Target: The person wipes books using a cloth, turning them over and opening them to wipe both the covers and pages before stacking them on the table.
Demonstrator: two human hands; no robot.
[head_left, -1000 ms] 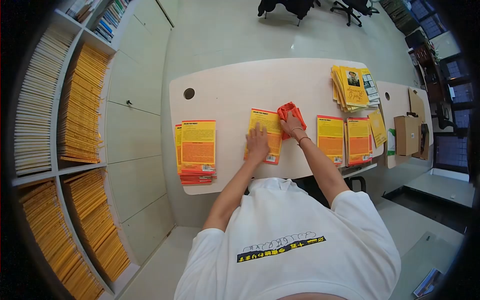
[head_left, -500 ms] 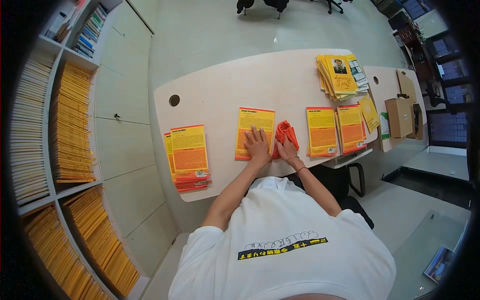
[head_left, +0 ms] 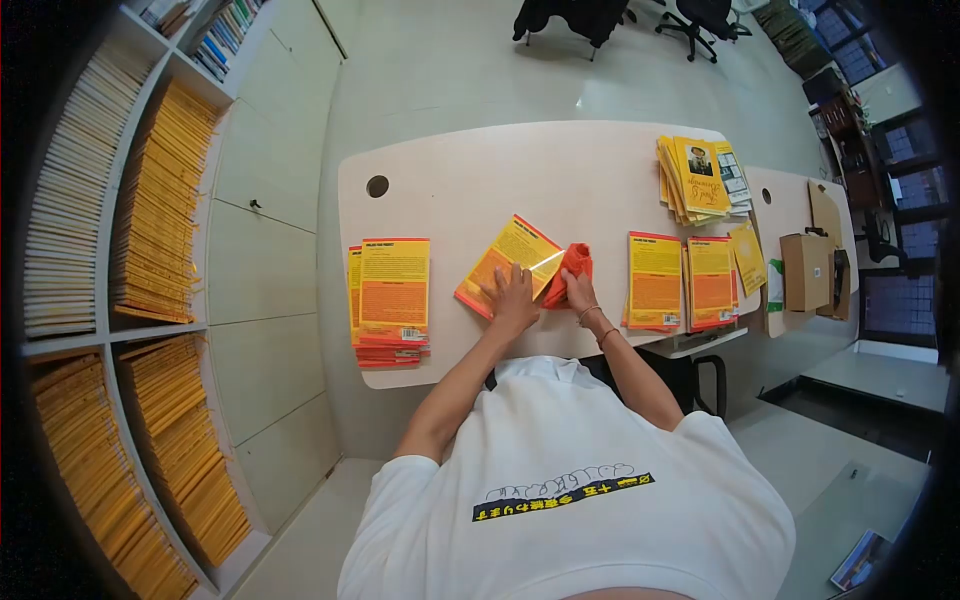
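A yellow and orange book [head_left: 520,250] lies turned at a slant in the middle of the table, a streak of glare near its right corner. Across its lower part rests my left hand [head_left: 514,300], open, with the fingers spread on the cover. My right hand [head_left: 580,292] is closed around a crumpled red cloth [head_left: 575,262] at the book's right edge. Part of the cloth is hidden under the fingers. To the left stands a stack of similar books [head_left: 395,290]. Two more piles sit on the right, a nearer book pile [head_left: 654,280] and an outer book pile [head_left: 711,285].
Yellow books with a portrait [head_left: 700,180] are piled at the table's back right. A cardboard box [head_left: 805,272] stands on the side table beyond. Shelves packed with yellow volumes [head_left: 165,200] line the left wall. The table [head_left: 480,165] has a round cable hole [head_left: 377,187].
The middle book has rotated from straight to slanted under my left hand. My right hand still grips the red cloth. The whole view has shifted slightly.
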